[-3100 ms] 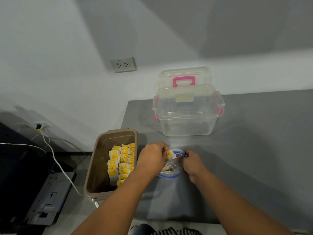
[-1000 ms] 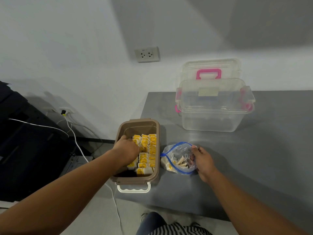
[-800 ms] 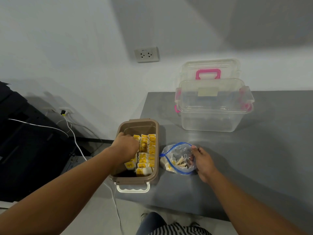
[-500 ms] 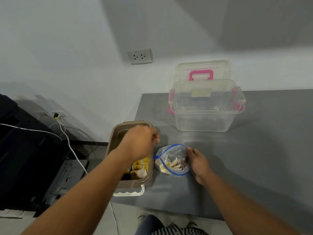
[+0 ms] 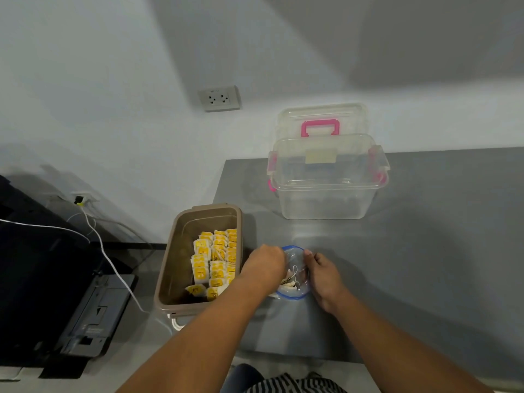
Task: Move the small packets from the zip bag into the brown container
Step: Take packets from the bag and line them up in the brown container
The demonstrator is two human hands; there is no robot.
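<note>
Item: rectangular brown plastic container [image 5: 181, 251], open, standing at the left edge of the grey table [image 5: 425, 251]. Contents: many small white packets with yellow labels [image 5: 215, 256], stood in neat rows along its right side and middle; a few at the near end lie tilted. The far end and the left strip of its floor are bare. Judged well over half filled along the occupied side, with room left.

Item: clear plastic zip bag with a blue seal rim [image 5: 293, 275], lying on the table just right of the brown container, mouth held open. Contents: a small cluster of pale packets with thin white strings; count cannot be told, but few next to the number already in the container. Judged as the remainder of the task.

Item: left hand [image 5: 265, 266], fingers dipped into the bag's mouth from the left. The fingertips are hidden behind the hand, so whether they are closed on a packet cannot be told.

Item: right hand [image 5: 321, 275], at the bag's right edge, fingers pinching the bag's rim to hold the mouth open.

Item: clear plastic storage box with pink latches [image 5: 326, 180], open, apparently empty, at the back of the table, its lid with a pink handle [image 5: 320, 120] propped behind it against the wall. Not in use.

Status: transfer mostly done; the packets left in the bag are yet to be moved.
</note>
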